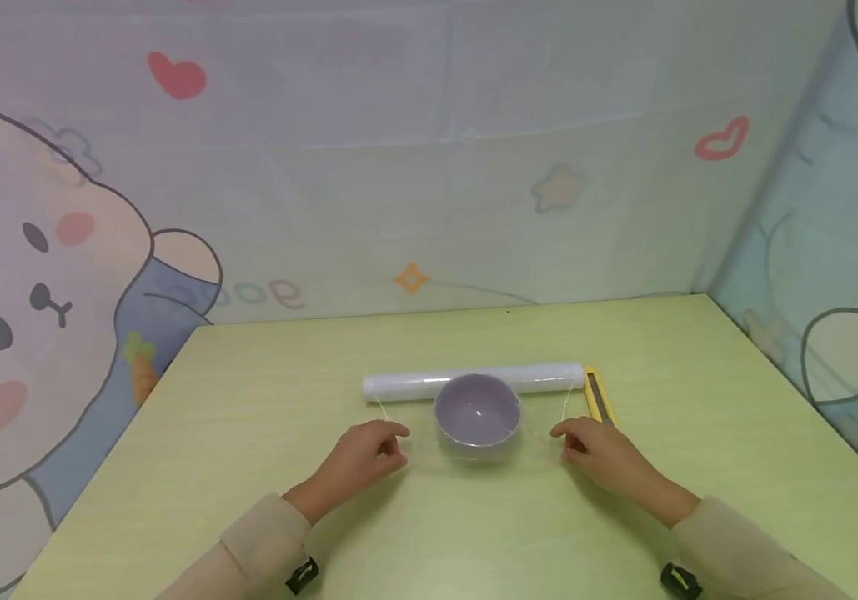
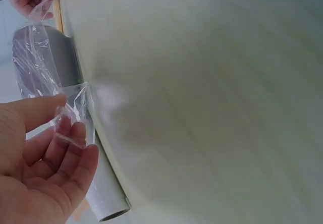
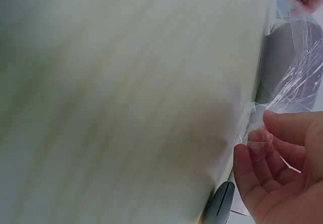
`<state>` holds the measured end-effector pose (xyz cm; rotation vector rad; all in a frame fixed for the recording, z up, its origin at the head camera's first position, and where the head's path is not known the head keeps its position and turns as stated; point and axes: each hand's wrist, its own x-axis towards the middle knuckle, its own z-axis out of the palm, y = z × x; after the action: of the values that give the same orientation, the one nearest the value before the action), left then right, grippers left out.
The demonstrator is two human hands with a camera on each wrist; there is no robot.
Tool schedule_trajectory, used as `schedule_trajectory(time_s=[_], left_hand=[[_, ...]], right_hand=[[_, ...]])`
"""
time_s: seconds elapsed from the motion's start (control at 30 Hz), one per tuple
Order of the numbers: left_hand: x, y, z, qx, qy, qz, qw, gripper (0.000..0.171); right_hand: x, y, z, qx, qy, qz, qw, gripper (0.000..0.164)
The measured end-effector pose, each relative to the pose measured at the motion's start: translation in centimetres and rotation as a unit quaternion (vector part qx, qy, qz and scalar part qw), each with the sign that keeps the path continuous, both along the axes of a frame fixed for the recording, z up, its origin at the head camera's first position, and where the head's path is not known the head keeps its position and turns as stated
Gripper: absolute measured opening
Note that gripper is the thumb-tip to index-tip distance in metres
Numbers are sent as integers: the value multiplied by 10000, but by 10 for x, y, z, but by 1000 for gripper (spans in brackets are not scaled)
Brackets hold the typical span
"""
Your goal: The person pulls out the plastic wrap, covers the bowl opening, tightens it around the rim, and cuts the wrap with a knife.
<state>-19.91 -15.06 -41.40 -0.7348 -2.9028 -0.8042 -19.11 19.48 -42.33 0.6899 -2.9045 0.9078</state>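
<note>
Clear plastic film (image 2: 78,103) spread over a lilac bowl (image 1: 477,412), just below the centre of the head view. The left hand (image 1: 361,454), left of the bowl, and the right hand (image 1: 604,450), right of it, each pinch one side of the film between thumb and curled fingers; whether the film touches the whole rim cannot be told. The film is probably very light, limp and clingy, apt to crease or tear; its outer corners, kept taut, seem the best hold. The bowl looks smooth and rigid. A white roll (image 1: 549,377) lies behind it, a yellow cutter (image 1: 599,396) at the roll's right end. The pale green tabletop (image 1: 474,542) fills the lower frame; a cartoon-printed cloth backdrop (image 1: 323,200) spans the upper frame
</note>
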Motion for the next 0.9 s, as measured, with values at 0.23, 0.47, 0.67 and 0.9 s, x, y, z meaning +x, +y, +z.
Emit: schedule_trajectory(time_s=[0.23, 0.47, 0.67, 0.9], left_hand=[[-3, 7, -4, 64, 208, 161, 9996, 5], [-13, 10, 3, 270, -282, 629, 9973, 5], [-23, 16, 9, -97, -342, 602, 9976, 4], [-28, 23, 11, 183, -580, 811, 9949, 5]], right_hand=[[-5, -4, 5, 347, 274, -62, 9990, 7], [-16, -11, 16, 820, 447, -392, 9949, 6], [-25, -19, 20, 632, -199, -576, 9961, 9], [-35, -26, 17, 398, -401, -536, 9970, 12]])
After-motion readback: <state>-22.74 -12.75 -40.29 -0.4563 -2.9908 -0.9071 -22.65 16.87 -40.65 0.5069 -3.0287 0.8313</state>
